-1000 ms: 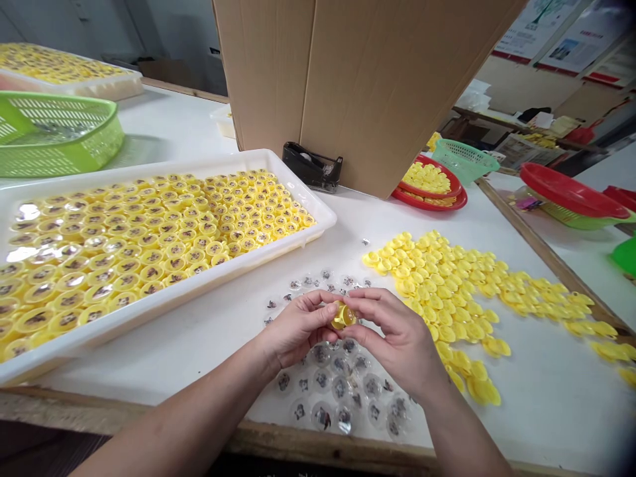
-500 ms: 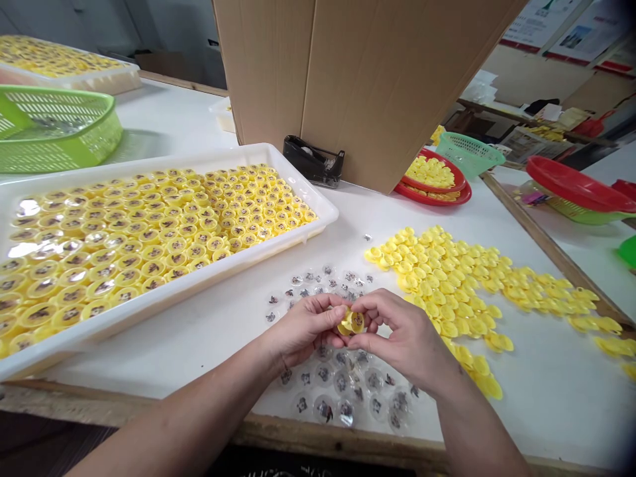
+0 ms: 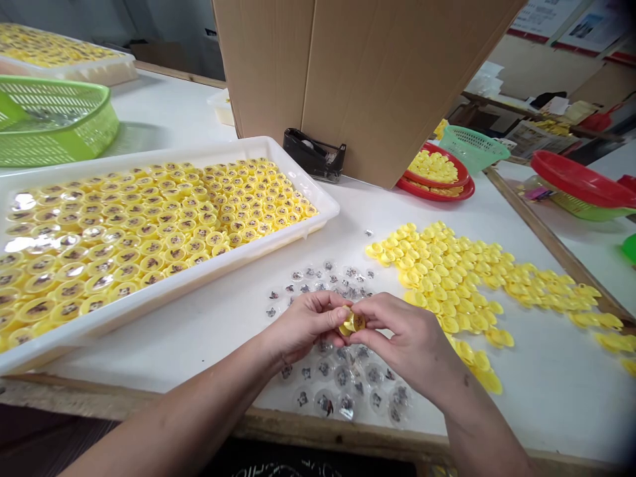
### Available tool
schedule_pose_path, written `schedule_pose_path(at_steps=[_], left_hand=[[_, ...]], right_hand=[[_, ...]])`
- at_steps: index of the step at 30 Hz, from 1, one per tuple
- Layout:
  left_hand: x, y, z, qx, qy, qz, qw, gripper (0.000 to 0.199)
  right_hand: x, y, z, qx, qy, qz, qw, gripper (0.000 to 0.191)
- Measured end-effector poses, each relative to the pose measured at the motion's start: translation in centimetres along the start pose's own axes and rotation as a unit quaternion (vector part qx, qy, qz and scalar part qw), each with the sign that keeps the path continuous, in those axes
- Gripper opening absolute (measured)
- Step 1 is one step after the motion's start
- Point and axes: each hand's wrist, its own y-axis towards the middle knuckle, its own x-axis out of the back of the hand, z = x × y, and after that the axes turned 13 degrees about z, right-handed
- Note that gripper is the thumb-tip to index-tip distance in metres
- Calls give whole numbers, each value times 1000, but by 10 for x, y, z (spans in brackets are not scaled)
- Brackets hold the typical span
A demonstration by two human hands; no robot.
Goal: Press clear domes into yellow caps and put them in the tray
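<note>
Over the near part of the white table, my left hand (image 3: 305, 326) and my right hand (image 3: 405, 329) meet at a small round yellow plastic piece (image 3: 354, 322) with a printed picture in its face. Both hands are closed on it, thumbs and fingertips pinching it from either side. Beneath and around them lie many clear round stickers (image 3: 342, 377) with small dark printed figures. To the right of my right hand spreads a heap of plain yellow plastic pieces (image 3: 442, 285). The fingertips partly cover the held piece.
A white tray (image 3: 322, 207) full of yellow pieces with pictures stands at left. Behind it are a green basket (image 3: 94, 129), a black tape dispenser (image 3: 315, 156) and a large cardboard box (image 3: 348, 79). Red plates (image 3: 470, 189) with yellow pieces sit beyond the heap.
My hands stay together on the yellow piece, with my right fingers shifted slightly around it. The whole view has moved a little.
</note>
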Motion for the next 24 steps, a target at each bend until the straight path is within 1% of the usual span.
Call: schedule_pose_path(at_steps=[2,5,8,10,12,14,16,17,19,21,22,24], left_hand=[[0,0,0,-7,14,-17,1000,35],[1,0,0,-16,33,-31,999,35],[0,-1,-2,-26,93,-16,995,38],[-1,-3,-4,-29,165,-24,986,36],[-2,-3,-6,-18,229,-37,973,33],[-3,-2,-6,-7,262,-52,964,31],[-2,-2,-6,-9,277,-68,958,33],[-2,-1,-5,-14,283,-79,956,33],[-1,-1,-5,-21,302,-99,948,32],[-2,-2,-6,-16,345,-118,931,28],[-2,-2,-6,-13,372,-129,919,25],[-3,-3,-6,-10,425,-149,893,19]], right_hand=[[-4,1,-1,24,-29,-14,999,20],[-14,3,-4,45,-70,-58,995,17],[-26,3,-5,25,-96,-97,990,12],[-32,3,-6,4,-103,-111,988,10],[-35,2,-8,-3,-87,-113,990,13],[-35,3,-13,-11,-34,-113,993,20],[-32,4,-19,-49,45,-112,991,31],[-31,4,-22,-72,92,-105,988,34],[-30,6,-28,-102,194,-68,973,26],[-32,8,-31,-102,282,-34,953,15],[-35,9,-32,-97,311,-27,945,12],[-40,10,-33,-92,329,-36,939,11]])
